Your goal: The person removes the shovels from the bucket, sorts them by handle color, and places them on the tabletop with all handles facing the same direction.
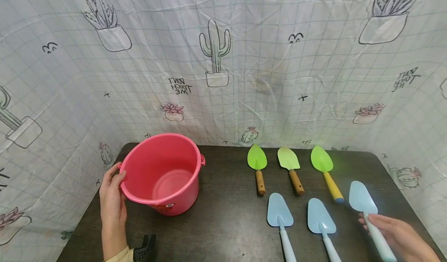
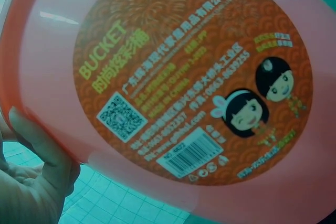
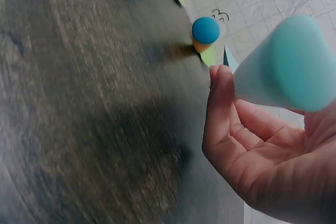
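A pink bucket (image 1: 181,200) stands at the left of the dark table, tilted a little with its mouth toward me. My left hand (image 1: 113,200) grips its rim at the left side, thumb over the edge; a round orange label (image 2: 194,77) on the bucket fills the left wrist view. At the far right my right hand (image 1: 398,231) pinches the handle of a light blue trowel (image 1: 363,198) near its blade. In the right wrist view the handle's rounded end (image 3: 304,64) points at the camera, and the handle is lifted off the table.
Two more light blue trowels (image 1: 280,211) (image 1: 320,217) lie in the front row. Behind them lie a green trowel (image 1: 257,158), a pale green trowel (image 1: 288,159) and a yellow-handled green trowel (image 1: 322,160). A printed cloth (image 1: 262,60) hangs around the table (image 1: 223,231).
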A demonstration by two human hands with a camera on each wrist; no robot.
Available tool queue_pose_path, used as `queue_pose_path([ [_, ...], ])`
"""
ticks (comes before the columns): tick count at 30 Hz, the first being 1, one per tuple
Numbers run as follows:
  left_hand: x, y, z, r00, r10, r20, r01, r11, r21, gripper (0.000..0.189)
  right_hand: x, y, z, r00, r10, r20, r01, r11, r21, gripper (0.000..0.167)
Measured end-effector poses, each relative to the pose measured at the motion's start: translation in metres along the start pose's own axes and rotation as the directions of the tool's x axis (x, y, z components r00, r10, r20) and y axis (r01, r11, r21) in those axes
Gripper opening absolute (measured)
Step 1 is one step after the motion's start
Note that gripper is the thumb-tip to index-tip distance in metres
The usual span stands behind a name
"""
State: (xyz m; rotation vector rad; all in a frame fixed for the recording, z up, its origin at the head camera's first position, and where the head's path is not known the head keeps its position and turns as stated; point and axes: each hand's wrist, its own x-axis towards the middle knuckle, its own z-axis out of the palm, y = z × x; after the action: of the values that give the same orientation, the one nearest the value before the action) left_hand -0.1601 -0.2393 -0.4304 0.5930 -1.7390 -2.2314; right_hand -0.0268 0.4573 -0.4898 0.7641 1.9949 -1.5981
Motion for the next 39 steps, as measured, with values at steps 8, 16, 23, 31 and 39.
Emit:
queue_pose_path([
  [8, 0.0, 0.0, -0.001, 1.0, -0.008, 0.0, 0.008, 1.0, -0.003, 0.045, -0.003, 0.005, 0.001, 0.999, 0.013, -0.051, -0.019, 0.993, -0.117, 0.065],
  [16, 0.0, 0.0, -0.001, 1.0, -0.009, 0.013, 0.01, 1.0, -0.024, 0.045, -0.005, 0.006, 0.004, 0.997, 0.007, -0.077, -0.02, 0.986, -0.165, 0.069],
  [23, 0.0, 0.0, -0.002, 1.0, -0.009, 0.014, 0.009, 1.0, -0.028, 0.046, -0.008, 0.005, 0.007, 0.996, 0.023, -0.091, -0.043, 0.973, -0.226, 0.074],
  [31, 0.0, 0.0, -0.003, 1.0, 0.001, 0.017, 0.0, 1.0, -0.028, 0.045, -0.011, 0.001, 0.008, 0.996, -0.001, -0.094, -0.027, 0.953, -0.303, 0.069],
  [39, 0.001, 0.0, -0.002, 1.0, -0.005, 0.016, 0.005, 1.0, -0.03, 0.044, -0.013, 0.0, 0.006, 0.994, 0.002, -0.109, -0.042, 0.93, -0.365, 0.071],
])
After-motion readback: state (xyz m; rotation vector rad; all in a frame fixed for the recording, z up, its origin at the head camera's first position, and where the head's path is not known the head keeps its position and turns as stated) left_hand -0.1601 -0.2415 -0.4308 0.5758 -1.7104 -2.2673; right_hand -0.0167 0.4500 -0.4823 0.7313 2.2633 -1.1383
